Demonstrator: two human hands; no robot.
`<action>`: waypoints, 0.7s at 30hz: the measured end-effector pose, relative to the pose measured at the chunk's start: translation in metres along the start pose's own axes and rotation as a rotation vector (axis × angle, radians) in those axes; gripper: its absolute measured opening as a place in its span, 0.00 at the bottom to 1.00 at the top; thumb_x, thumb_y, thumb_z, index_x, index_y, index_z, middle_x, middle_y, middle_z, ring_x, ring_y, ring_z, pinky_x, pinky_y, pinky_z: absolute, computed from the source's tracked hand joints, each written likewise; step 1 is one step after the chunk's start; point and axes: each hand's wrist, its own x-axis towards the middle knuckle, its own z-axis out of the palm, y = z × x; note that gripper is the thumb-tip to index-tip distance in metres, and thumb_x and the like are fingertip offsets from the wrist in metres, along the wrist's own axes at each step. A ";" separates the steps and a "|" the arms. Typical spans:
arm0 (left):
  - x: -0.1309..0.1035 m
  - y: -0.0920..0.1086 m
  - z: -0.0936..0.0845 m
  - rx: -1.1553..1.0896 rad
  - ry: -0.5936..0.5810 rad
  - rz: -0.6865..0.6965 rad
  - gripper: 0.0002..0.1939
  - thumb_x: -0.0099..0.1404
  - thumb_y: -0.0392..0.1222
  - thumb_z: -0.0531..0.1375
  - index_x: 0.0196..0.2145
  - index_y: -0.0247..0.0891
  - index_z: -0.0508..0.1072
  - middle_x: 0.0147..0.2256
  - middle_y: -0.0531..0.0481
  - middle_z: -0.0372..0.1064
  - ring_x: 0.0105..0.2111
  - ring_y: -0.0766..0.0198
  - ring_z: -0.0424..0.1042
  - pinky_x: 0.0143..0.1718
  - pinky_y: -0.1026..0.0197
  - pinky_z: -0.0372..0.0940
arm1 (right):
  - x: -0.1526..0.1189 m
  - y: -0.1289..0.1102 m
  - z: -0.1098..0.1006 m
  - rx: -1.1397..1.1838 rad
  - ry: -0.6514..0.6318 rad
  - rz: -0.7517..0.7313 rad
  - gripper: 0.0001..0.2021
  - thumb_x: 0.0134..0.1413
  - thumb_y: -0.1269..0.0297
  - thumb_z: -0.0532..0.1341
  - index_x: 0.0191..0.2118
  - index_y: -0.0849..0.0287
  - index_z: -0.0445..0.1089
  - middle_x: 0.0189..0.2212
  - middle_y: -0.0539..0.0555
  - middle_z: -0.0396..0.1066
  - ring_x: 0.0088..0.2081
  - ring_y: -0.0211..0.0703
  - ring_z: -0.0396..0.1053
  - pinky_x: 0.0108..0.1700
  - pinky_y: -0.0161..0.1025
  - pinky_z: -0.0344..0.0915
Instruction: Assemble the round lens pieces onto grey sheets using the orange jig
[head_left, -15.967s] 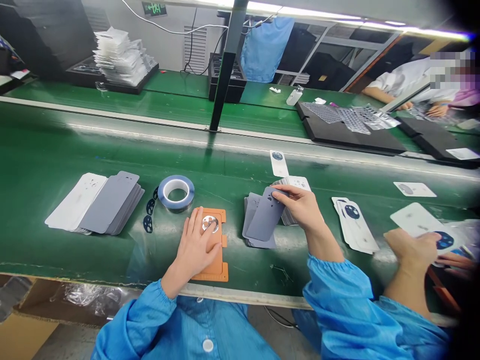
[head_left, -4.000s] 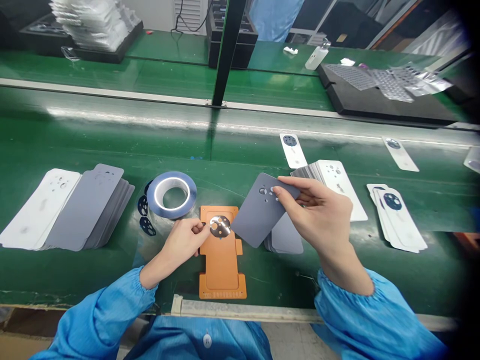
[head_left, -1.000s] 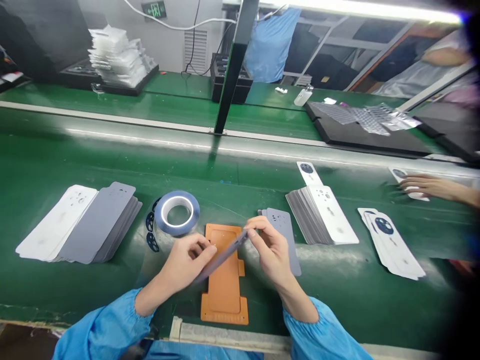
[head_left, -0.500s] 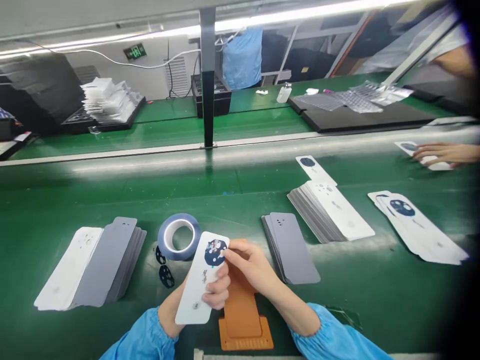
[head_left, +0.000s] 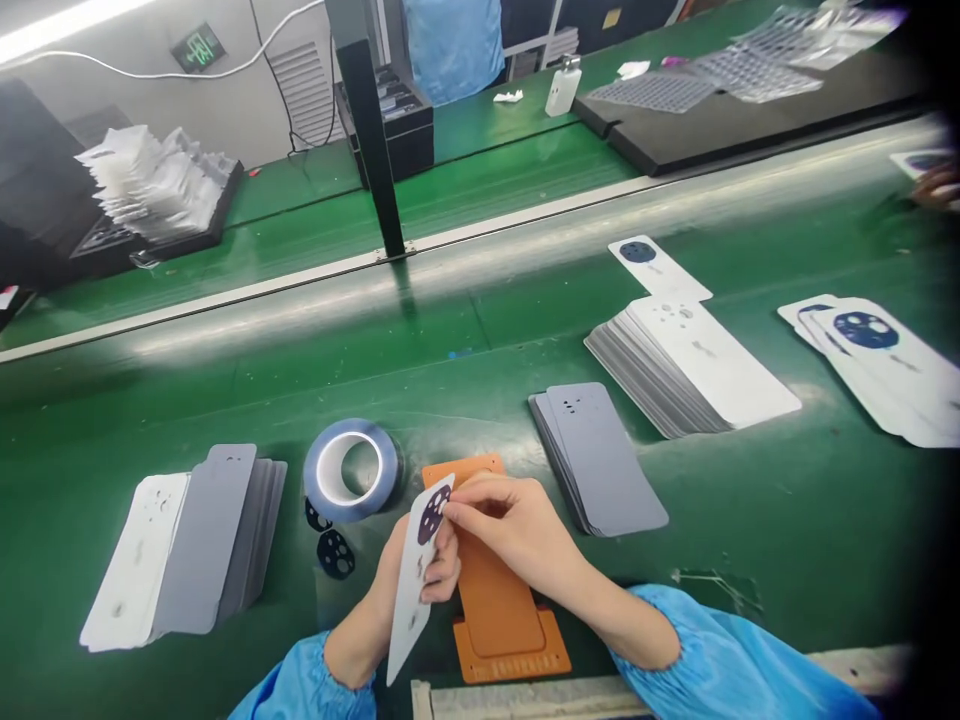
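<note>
My left hand [head_left: 444, 568] is closed around a white phone back panel [head_left: 409, 610], tilted steeply so its face is seen at a slant. Near the panel's top is a dark round sticker [head_left: 433, 516] with several holes. Thumb and forefinger of my right hand [head_left: 499, 515] pinch at the sticker's right edge; whether they grip the sticker or the panel's edge too is hidden. Beneath both hands lies an orange fixture plate [head_left: 499, 600], partly covered by them. Two loose dark stickers [head_left: 335, 554] rest left of the panel, beside a roll of blue tape [head_left: 311, 470].
On the left lie white panels [head_left: 124, 570] and grey panels [head_left: 202, 545]. Another grey stack [head_left: 611, 465] and a white stack [head_left: 724, 365] are on the right, with stickered panels [head_left: 900, 375] beyond. A co-worker's hand [head_left: 941, 188] shows at far right. A dark post [head_left: 375, 150] rises behind.
The panel has turned from facing me to a steep slant, still in my left hand. My right fingers stay at the sticker. The camera view has tilted and dropped; the co-worker's hand is nearer the edge.
</note>
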 end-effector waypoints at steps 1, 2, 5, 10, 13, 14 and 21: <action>-0.001 -0.002 0.000 0.000 0.014 0.002 0.24 0.65 0.62 0.60 0.27 0.41 0.59 0.14 0.59 0.52 0.10 0.70 0.50 0.12 0.67 0.46 | -0.001 -0.001 0.000 -0.013 -0.002 -0.002 0.06 0.56 0.61 0.68 0.31 0.54 0.83 0.32 0.53 0.82 0.37 0.48 0.79 0.43 0.44 0.75; -0.001 -0.004 0.000 0.004 0.034 0.008 0.24 0.65 0.62 0.60 0.27 0.41 0.59 0.14 0.59 0.51 0.10 0.71 0.50 0.11 0.67 0.46 | -0.002 -0.003 -0.001 -0.022 -0.009 0.001 0.07 0.57 0.62 0.68 0.31 0.54 0.83 0.32 0.52 0.82 0.37 0.48 0.79 0.43 0.44 0.74; -0.005 -0.009 0.006 0.032 0.153 0.062 0.23 0.66 0.61 0.60 0.28 0.40 0.60 0.15 0.61 0.50 0.11 0.73 0.45 0.11 0.69 0.45 | -0.004 -0.006 -0.003 -0.040 -0.039 0.024 0.08 0.59 0.63 0.67 0.30 0.54 0.83 0.32 0.52 0.82 0.38 0.47 0.79 0.44 0.41 0.73; -0.010 -0.006 0.019 0.096 0.283 0.103 0.21 0.66 0.59 0.60 0.28 0.40 0.60 0.16 0.61 0.51 0.13 0.75 0.42 0.12 0.71 0.44 | -0.005 -0.007 -0.003 -0.049 -0.038 0.036 0.09 0.59 0.63 0.66 0.30 0.54 0.82 0.32 0.51 0.82 0.36 0.44 0.79 0.42 0.38 0.71; -0.010 -0.005 0.023 0.094 0.310 0.114 0.21 0.64 0.58 0.62 0.27 0.40 0.60 0.15 0.62 0.50 0.13 0.75 0.41 0.12 0.71 0.44 | -0.007 -0.007 -0.001 -0.060 -0.022 -0.008 0.10 0.58 0.64 0.65 0.27 0.55 0.80 0.30 0.51 0.81 0.34 0.44 0.78 0.40 0.39 0.70; -0.010 -0.004 0.024 0.091 0.319 0.112 0.21 0.64 0.57 0.62 0.27 0.40 0.60 0.15 0.62 0.50 0.13 0.75 0.41 0.12 0.71 0.44 | -0.007 -0.006 0.000 -0.069 -0.013 -0.022 0.10 0.58 0.65 0.65 0.27 0.56 0.79 0.29 0.51 0.81 0.34 0.44 0.77 0.40 0.39 0.70; -0.011 0.001 0.019 0.007 0.290 0.144 0.21 0.61 0.57 0.66 0.28 0.39 0.63 0.16 0.61 0.50 0.13 0.75 0.44 0.13 0.71 0.42 | -0.010 -0.009 0.002 -0.006 0.016 -0.095 0.08 0.55 0.65 0.66 0.26 0.57 0.73 0.27 0.51 0.77 0.30 0.41 0.72 0.35 0.38 0.67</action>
